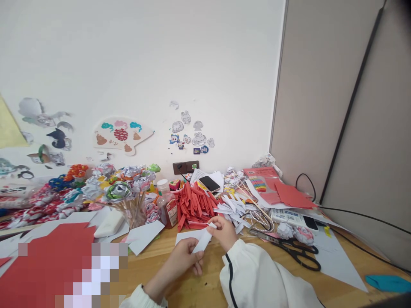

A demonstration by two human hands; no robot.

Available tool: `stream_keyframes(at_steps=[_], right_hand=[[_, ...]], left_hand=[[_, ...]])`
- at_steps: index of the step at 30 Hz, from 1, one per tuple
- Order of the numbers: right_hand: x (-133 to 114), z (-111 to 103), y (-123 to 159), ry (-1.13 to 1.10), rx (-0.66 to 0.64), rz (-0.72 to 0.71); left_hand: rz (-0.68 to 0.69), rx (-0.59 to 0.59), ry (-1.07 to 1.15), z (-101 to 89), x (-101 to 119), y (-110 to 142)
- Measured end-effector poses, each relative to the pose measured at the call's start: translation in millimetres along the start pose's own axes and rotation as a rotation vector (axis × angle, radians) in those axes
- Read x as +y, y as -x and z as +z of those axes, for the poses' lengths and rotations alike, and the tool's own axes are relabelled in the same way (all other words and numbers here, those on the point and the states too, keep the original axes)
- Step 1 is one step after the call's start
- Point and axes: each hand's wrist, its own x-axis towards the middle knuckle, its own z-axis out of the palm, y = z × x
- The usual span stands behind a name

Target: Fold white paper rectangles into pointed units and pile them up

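- Left hand (181,259) and right hand (225,233) close together, each pinched on one white paper strip (203,242): left at the lower end, right at the upper.
- Strip narrow, smooth, straight-edged, slantwise over the wood-grained table (208,288).
- Beyond: red folds (194,205), heaped, narrow, creased; white folds (231,208) just right.
- Scissors (300,252): black looped handles, on the right.
- Red sheet (64,252), flat, far left.

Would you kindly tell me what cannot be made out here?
In the head view:
White paper strip: parts covered by the left hand and right hand.
Large red sheet: lower right part, masked by pixel blocks.
Yellow sheet: left part, cut off by the picture's edge.
Printed page: lettering too small to read.
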Motion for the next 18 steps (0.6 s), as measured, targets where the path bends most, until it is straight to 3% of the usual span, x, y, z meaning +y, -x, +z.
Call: stream_keyframes(at_steps=[3,6,9,13,18], right_hand=[[-0.1,0.9,0.4,-0.102,-0.055,0.051],[-2.1,2.7,3.5,-0.207,-0.218,0.189],[-2.7,6.4,8.1,-0.094,-0.377,0.246],[-3.4,9.2,11.1,0.015,-0.349,0.228],[-4.7,2.7,5.8,-0.051,-0.272,0.267]], left_hand=[[0.009,0.017,0.013,-0.9,0.5,-0.5],[0.005,0.022,0.037,-3.1,4.6,-0.4],[0.005,0.004,0.073,-4.8,7.2,-0.1],[-0.010,-0.021,0.086,-5.3,5.0,-0.3],[-0.002,-0.056,0.070,-5.1,5.5,1.0]])
